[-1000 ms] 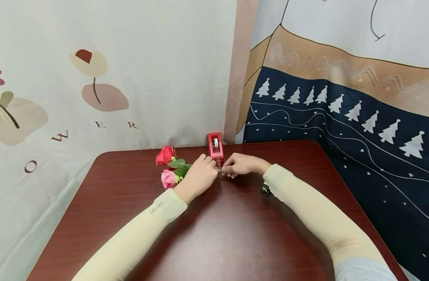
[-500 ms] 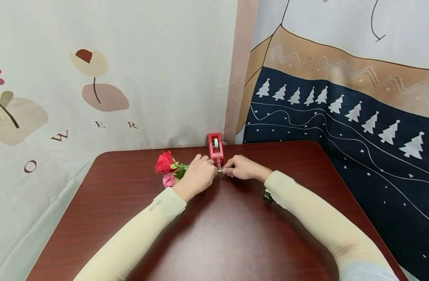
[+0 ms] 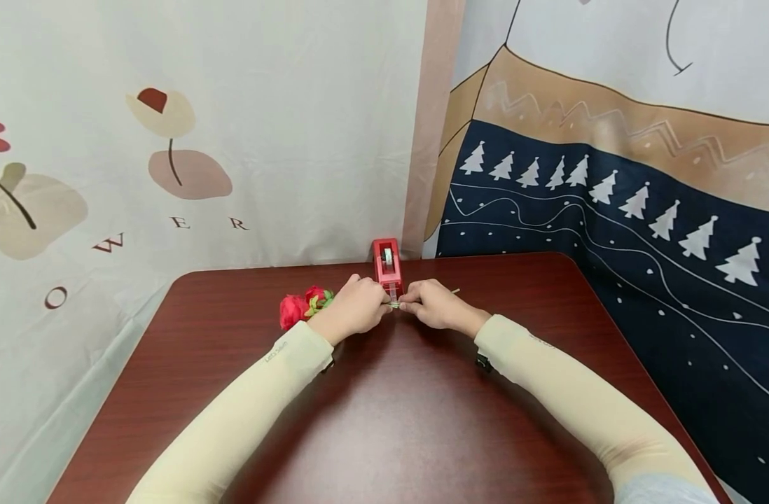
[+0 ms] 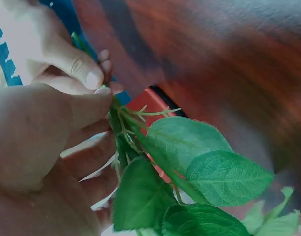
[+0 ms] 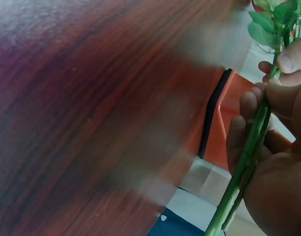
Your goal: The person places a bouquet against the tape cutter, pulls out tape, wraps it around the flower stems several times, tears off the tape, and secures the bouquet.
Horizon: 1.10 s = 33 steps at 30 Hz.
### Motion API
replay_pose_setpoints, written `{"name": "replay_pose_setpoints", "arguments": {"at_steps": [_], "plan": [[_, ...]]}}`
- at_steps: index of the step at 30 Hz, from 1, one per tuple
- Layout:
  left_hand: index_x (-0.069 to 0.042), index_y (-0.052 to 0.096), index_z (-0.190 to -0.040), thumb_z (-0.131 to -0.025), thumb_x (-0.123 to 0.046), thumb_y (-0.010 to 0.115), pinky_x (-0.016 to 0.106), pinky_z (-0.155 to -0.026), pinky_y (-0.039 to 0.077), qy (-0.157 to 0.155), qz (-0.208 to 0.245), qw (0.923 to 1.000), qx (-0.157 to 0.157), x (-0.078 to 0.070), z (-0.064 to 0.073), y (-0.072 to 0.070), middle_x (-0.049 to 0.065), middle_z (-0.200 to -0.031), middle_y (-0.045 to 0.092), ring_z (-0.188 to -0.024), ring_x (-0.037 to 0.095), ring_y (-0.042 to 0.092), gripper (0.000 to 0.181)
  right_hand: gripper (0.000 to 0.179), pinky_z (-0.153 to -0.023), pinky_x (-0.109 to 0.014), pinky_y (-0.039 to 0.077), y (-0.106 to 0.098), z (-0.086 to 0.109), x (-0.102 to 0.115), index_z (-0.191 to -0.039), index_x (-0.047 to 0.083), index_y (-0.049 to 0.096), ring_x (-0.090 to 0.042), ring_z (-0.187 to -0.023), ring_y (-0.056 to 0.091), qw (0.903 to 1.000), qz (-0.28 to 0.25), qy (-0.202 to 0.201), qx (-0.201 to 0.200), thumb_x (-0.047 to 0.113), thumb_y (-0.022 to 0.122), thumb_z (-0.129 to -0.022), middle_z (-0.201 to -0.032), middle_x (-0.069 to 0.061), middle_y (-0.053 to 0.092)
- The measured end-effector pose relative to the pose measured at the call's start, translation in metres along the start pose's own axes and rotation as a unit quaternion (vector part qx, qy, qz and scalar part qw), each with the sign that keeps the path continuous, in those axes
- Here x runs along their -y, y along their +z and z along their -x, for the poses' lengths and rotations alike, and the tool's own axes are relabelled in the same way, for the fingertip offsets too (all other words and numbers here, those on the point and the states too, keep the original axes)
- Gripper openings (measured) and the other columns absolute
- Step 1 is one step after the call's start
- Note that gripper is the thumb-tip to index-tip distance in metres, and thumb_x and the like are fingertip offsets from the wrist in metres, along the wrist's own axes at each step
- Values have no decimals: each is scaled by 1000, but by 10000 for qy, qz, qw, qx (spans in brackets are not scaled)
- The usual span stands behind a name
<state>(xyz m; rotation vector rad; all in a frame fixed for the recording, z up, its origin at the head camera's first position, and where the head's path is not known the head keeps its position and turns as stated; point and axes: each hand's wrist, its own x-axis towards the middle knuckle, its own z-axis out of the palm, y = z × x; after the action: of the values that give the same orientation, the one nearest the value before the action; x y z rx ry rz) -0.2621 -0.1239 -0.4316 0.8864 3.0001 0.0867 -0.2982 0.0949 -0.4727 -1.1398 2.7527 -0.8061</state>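
The left hand (image 3: pixel 359 306) and right hand (image 3: pixel 436 304) both pinch the slim green flower stems (image 5: pixel 254 132), which span the gap before the red plastic tape dispenser (image 3: pixel 390 278), so small, matched finger turns should best keep them tight.

Left arm (image 3: pixel 233 427): sleeved; extends forward and inward. Left hand (image 3: pixel 356 306): back uppermost, fingers curled, thumb set in a pinch. Right arm (image 3: pixel 542 371): sleeved, slightly bent; reaches forward and inward. Right hand (image 3: pixel 436 304): fingers curled, likewise pinching. Thumbs (image 4: pixel 89 105): tips close together, pointing inward.
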Motion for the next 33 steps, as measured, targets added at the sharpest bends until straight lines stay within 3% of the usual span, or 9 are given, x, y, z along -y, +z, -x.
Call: {"name": "replay_pose_setpoints", "arguments": {"at_steps": [5,9,16,21,25,29,33], "plan": [[-20,88,-106,-107,-29,74,45,-92,48,-48,325,9988,354,7,-6,0,-2,-98,85,-101,24,77,17,21,-79,-30,57,3,3,0,-122,9,85,-10,-82,64,9998,53,-142,-154,13,74,-106,-96,-3,77],[-20,88,-107,-106,-27,75,46,-95,51,42,303,9990,314,10,-7,4,-2,-99,86,-100,23,78,15,23,-82,-30,59,3,4,0,-126,8,84,-10,-85,66,9998,75,-160,-115,14,74,-106,-99,-4,79],[-16,85,-97,-103,-23,79,46,-92,50,338,-327,9987,-215,6,-4,7,4,-97,83,-98,28,77,11,21,-87,-36,62,-3,1,3,-121,8,85,-12,-88,68,10000,-9,-32,22,16,70,-109,-101,-5,80],[-15,83,-92,-101,-23,80,45,-88,48,571,-809,9933,-593,6,-2,11,6,-95,83,-96,29,74,12,23,-81,-32,59,-6,-2,3,-116,8,85,-11,-81,65,9982,-355,407,275,18,64,-112,-91,-3,76],[-15,83,-89,-98,-21,83,43,-87,47,723,-1162,9855,-999,6,1,14,5,-93,82,-95,28,72,11,26,-74,-27,57,-8,-4,1,-114,7,84,-11,-73,67,9925,-751,758,600,20,61,-114,-85,-2,76],[-12,82,-88,-97,-15,81,42,-88,45,852,-1596,9739,-1373,3,4,19,6,-93,80,-95,28,70,9,28,-77,-27,60,-13,-9,-1,-114,6,83,-13,-73,73,9871,-1018,930,818,20,59,-115,-88,-4,80],[-8,82,-93,-102,-14,75,43,-88,45,934,-1999,9619,-1615,-1,6,23,8,-94,79,-94,28,68,13,30,-80,-28,61,-17,-13,-3,-112,4,82,-13,-74,75,9823,-1234,911,1080,19,57,-116,-89,-7,81]]}}
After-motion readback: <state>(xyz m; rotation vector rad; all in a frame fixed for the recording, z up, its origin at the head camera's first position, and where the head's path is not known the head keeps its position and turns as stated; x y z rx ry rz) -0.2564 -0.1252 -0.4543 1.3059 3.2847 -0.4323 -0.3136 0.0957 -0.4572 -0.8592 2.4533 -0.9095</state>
